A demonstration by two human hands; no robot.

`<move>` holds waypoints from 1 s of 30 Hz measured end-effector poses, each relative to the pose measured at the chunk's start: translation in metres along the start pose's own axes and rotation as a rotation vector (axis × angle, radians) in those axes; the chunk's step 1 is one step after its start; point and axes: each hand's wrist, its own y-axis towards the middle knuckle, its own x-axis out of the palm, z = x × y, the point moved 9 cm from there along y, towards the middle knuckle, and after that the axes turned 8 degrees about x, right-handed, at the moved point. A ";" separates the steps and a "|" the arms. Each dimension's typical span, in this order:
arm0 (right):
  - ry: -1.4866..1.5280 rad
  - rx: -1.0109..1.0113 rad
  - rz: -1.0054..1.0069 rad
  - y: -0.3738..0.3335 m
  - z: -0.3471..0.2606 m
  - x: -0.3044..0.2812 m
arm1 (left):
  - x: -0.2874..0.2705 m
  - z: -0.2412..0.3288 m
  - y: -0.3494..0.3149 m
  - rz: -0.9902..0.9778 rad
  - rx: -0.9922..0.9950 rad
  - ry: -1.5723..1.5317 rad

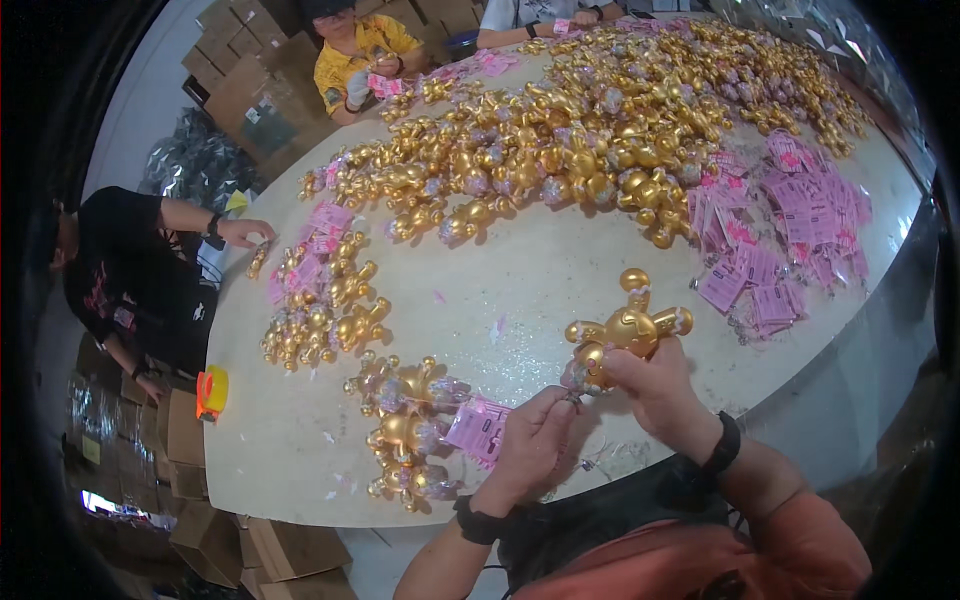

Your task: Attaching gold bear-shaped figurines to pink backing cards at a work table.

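A shiny gold figurine point(632, 328) with rounded limbs and a ball-shaped end is gripped in my right hand point(655, 385), its limbs pointing up and outward. The fingers of my left hand point(535, 435) are pinched together at the figurine's lower end, on something small and dark that I cannot make out. Right beside that hand is a pink printed tag point(476, 430); whether the hand touches it is unclear. Left of the tag, a small group of gold figurines point(400, 432) with glittery, clear-looking parts lies on the table.
A large heap of gold figurines point(560, 140) covers the far side of the pale table point(440, 310). Pink tags point(800, 220) pile up at the right. An orange-and-yellow tape dispenser point(212, 392) sits at the left edge. Co-workers point(130, 270) are around the table; cardboard boxes point(270, 100) stand behind.
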 end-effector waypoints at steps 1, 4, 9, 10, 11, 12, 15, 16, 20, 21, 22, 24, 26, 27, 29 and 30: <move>-0.016 0.009 0.001 0.001 0.001 0.000 | 0.000 -0.002 -0.001 -0.007 -0.027 -0.029; -0.062 0.013 0.003 0.002 0.002 0.001 | 0.001 0.007 0.002 0.027 0.079 0.052; -0.178 -0.071 -0.016 0.001 -0.002 0.000 | 0.002 0.019 0.002 0.057 0.170 0.230; -0.199 -0.076 -0.019 0.000 -0.004 0.002 | 0.002 0.021 0.001 0.067 0.184 0.275; -0.219 -0.081 -0.022 -0.002 -0.008 0.004 | 0.002 0.021 0.000 0.075 0.179 0.302; -0.241 -0.086 -0.025 -0.002 -0.010 0.005 | 0.004 0.021 0.000 0.083 0.173 0.328; -0.314 -0.077 0.007 -0.002 -0.008 0.001 | 0.009 0.026 -0.001 0.109 0.225 0.422; -0.316 -0.073 0.013 -0.002 -0.007 -0.001 | 0.011 0.029 -0.001 0.116 0.254 0.455; -0.316 -0.057 0.024 0.001 0.000 -0.011 | 0.019 0.042 0.001 0.141 0.317 0.499; -0.313 -0.053 0.025 0.001 0.002 -0.011 | 0.017 0.039 0.000 0.137 0.315 0.523; -0.347 -0.051 0.062 0.001 0.003 -0.013 | 0.015 0.035 0.000 0.136 0.313 0.547; -0.418 -0.045 0.130 0.001 0.003 -0.019 | 0.028 0.036 0.002 0.048 0.416 0.693; -0.402 0.009 0.179 0.005 0.019 -0.030 | 0.026 0.023 0.004 0.025 0.367 0.644; -0.292 0.039 0.175 0.004 0.022 -0.026 | 0.024 0.015 0.002 0.040 0.400 0.573; -0.196 0.022 0.111 0.001 0.015 -0.021 | 0.027 0.012 0.001 0.124 0.605 0.556; -0.203 -0.052 0.083 0.001 0.012 -0.027 | 0.031 0.013 0.007 0.044 0.478 0.521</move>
